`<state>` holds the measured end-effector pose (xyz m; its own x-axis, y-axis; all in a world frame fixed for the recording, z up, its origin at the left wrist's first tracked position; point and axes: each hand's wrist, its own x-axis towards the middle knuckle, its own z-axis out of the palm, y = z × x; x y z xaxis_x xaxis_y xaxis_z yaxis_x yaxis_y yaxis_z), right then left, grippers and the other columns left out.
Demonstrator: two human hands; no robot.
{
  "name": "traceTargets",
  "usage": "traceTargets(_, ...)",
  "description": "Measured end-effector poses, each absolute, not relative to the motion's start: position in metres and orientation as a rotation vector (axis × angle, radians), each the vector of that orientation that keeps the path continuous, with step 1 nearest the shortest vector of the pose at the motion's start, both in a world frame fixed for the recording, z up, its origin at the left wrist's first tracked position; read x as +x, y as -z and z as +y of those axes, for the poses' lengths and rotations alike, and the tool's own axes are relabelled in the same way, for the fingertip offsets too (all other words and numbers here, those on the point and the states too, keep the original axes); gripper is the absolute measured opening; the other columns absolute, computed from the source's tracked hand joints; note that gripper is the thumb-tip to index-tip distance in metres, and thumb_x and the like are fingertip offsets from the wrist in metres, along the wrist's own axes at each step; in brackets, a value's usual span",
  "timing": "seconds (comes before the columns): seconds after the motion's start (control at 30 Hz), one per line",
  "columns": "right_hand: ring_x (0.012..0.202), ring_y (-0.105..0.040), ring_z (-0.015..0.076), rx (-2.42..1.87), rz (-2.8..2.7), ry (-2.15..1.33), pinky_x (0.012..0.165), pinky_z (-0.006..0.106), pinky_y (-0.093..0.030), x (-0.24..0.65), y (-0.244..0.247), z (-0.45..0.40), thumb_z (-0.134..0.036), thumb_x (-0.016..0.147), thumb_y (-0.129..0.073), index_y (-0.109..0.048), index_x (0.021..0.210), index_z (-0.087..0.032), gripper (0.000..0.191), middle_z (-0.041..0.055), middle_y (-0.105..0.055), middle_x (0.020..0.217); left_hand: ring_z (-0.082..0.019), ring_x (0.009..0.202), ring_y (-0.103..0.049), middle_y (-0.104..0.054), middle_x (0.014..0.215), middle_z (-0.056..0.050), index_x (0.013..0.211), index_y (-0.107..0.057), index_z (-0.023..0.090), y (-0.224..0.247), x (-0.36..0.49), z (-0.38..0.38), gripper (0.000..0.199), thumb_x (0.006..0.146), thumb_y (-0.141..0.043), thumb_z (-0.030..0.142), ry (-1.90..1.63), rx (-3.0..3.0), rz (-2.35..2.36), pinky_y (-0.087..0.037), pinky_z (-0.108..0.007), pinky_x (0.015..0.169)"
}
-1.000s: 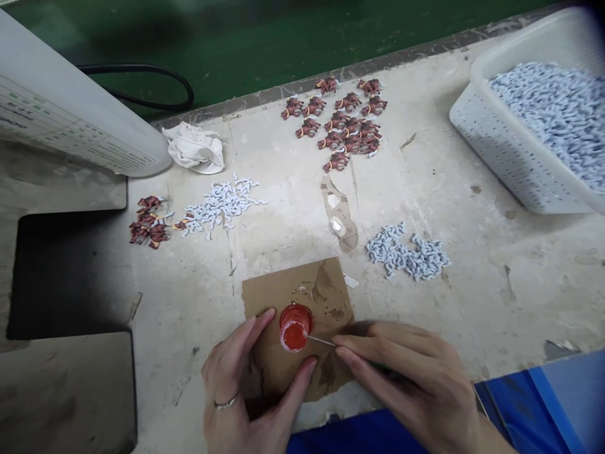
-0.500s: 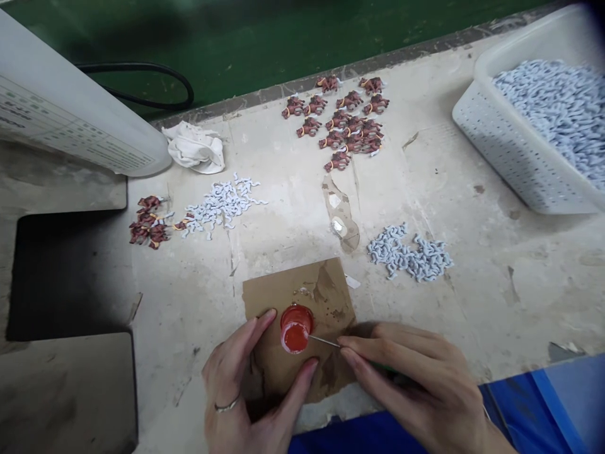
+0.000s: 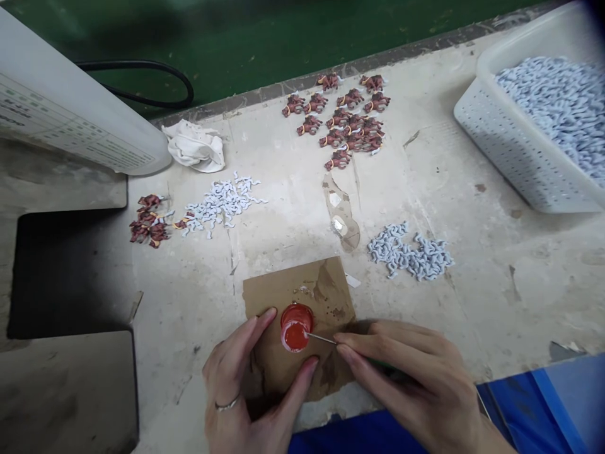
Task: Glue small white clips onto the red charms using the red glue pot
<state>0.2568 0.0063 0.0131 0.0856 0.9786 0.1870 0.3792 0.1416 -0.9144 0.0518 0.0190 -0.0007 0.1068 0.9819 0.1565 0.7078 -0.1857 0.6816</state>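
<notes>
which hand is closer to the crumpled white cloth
Left. The left hand, holding the red cap, is below the crumpled white cloth, well apart from it. The right hand, holding a thin metal pin, is farther off, below and to the cloth's right.

Soft, fairly dim light falls evenly over the pale table (image 3: 454,302), seemingly from overhead, with no hard glare. The left hand (image 3: 248,384) casts a dark, soft-edged shadow on the cardboard sheet (image 3: 278,372), and the red paint (image 3: 295,337) in the plastic cup (image 3: 292,313) shows only a dull sheen. The picture darkens toward the corners, deepest at top right, where the white perforated basket (image 3: 501,154) softens slightly. The green floor (image 3: 236,44) along the top is blurred and bowed by wide-lens distortion, while the thin metal needle (image 3: 321,338) near the centre looks sharp.
</notes>
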Motion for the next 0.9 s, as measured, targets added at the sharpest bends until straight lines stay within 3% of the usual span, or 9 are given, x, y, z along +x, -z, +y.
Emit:
traceTargets(0.23, 0.051, -0.061, 0.0120, -1.375, -1.466, -0.780, 0.050, 0.023, -0.051, 0.2543, -0.0120, 0.0070, -0.005, 0.092, -0.069, -0.076, 0.096, -0.013, 0.011, 0.0013, -0.069, 0.067, -0.028, 0.116, -0.068, -0.068, 0.130, -0.011, 0.147, -0.046, 0.025, 0.0019, 0.0525, 0.0200, 0.082, 0.076, -0.087, 0.025, -0.827, 1.961, 1.623, -0.053, -0.049, 0.104)
traceTargets(0.43, 0.058, -0.069, 0.0148, -1.397, -1.439, -0.751, 0.054, 0.023, -0.056, 0.2508, -0.0119, 0.0082, -0.008, 0.094, -0.069, -0.076, 0.095, -0.014, 0.009, 0.0042, -0.076, 0.075, -0.026, 0.115, -0.068, -0.068, 0.129, -0.009, 0.146, -0.047, 0.026, 0.0005, 0.0543, 0.0204, 0.081, 0.076, -0.087, 0.028, -0.836, 1.953, 1.642, -0.052, -0.048, 0.105)
traceTargets(0.73, 0.059, -0.071, 0.0141, -1.416, -1.370, -0.819, 0.052, 0.020, -0.054, 0.2506, -0.0151, 0.0114, -0.007, 0.093, -0.069, -0.076, 0.093, -0.015, 0.011, 0.0034, -0.077, 0.077, -0.026, 0.115, -0.067, -0.068, 0.129, -0.009, 0.146, -0.047, 0.026, 0.0016, 0.0526, 0.0205, 0.078, 0.078, -0.086, 0.028, -0.832, 1.951, 1.638, -0.053, -0.046, 0.103)
traceTargets(0.9, 0.057, -0.069, 0.0132, -1.408, -1.392, -0.822, 0.052, 0.021, -0.053, 0.2519, -0.0160, 0.0114, -0.007, 0.092, -0.069, -0.076, 0.093, -0.016, 0.011, 0.0020, -0.077, 0.076, -0.026, 0.114, -0.068, -0.069, 0.127, -0.010, 0.144, -0.049, 0.021, 0.0009, 0.0524, 0.0211, 0.077, 0.077, -0.086, 0.027, -0.831, 1.982, 1.632, -0.051, -0.047, 0.103)
